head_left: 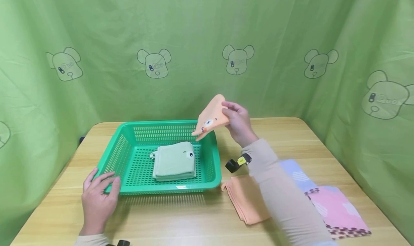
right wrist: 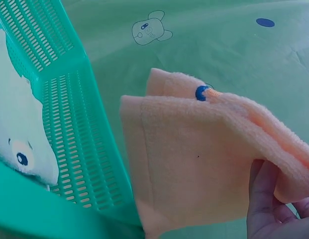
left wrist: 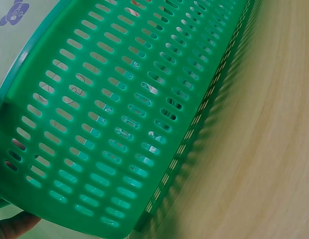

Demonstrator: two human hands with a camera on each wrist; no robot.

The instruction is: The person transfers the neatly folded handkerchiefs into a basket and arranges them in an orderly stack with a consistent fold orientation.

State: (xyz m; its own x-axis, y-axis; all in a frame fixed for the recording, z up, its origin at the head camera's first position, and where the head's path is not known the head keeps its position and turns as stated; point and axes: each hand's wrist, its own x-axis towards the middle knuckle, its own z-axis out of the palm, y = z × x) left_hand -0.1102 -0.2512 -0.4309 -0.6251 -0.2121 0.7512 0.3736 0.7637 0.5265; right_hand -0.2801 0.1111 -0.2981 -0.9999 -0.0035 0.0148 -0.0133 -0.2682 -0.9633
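1. Up at the far right corner of the green basket [head_left: 145, 190], the raised orange cloth [head_left: 211, 116] is being held, its length slanted down leftward, lower corners pointed toward the basket's inside.
2. By the right hand [head_left: 240, 125], the nearer one, the cloth's right side is pinched between thumb and fingers.
3. Below and left of that hand, the pale green cloth [head_left: 174, 161] is seen folded flat inside the basket.
4. At the near left corner, the left hand [head_left: 99, 199] is placed; whether the rim is gripped or merely touched cannot be told.
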